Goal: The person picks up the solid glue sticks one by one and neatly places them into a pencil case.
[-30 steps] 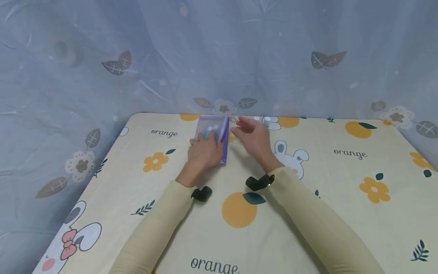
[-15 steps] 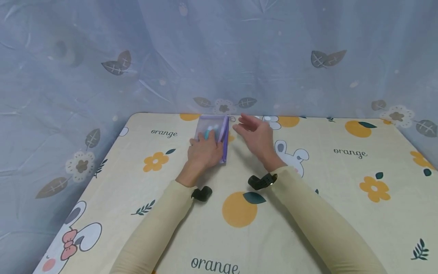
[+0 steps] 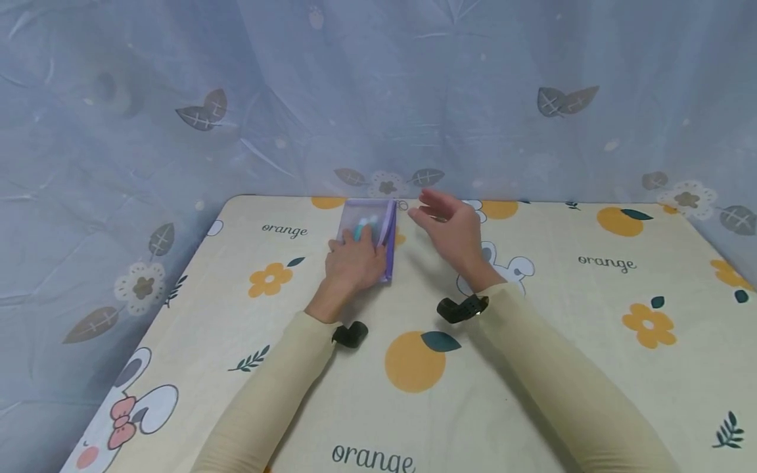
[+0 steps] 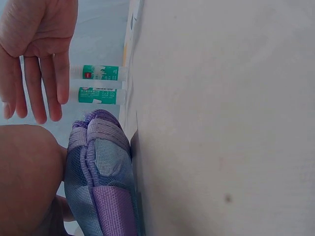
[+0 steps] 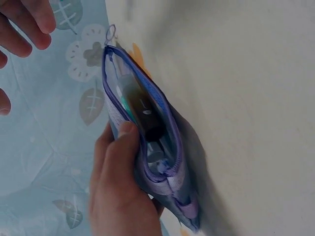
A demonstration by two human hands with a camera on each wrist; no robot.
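Observation:
A purple mesh zip pouch (image 3: 357, 213) lies near the table's back edge. My left hand (image 3: 355, 263) rests over it with fingers spread forward on the mesh. In the right wrist view the pouch's mouth gapes, and a dark cylinder (image 5: 145, 110) shows inside beside something green and clear plastic. One left fingertip sits at the zipped lip. My right hand (image 3: 454, 233) hovers to the pouch's right, fingers loosely bent and holding nothing. Two glue sticks (image 4: 98, 95) with green labels stand side by side beyond the pouch in the left wrist view; my right hand hides them in the head view.
A cream cloth (image 3: 520, 381) printed with oranges, flowers and rabbits covers the table. Behind its back edge hangs a blue-grey curtain (image 3: 378, 98). The pouch's zip ring (image 5: 111, 32) points toward that back edge. A dark camera (image 3: 350, 335) sits on each wrist.
My right hand has drifted right and slightly farther back, covering the glue sticks that showed behind it one second ago. The left hand and pouch have stayed in place.

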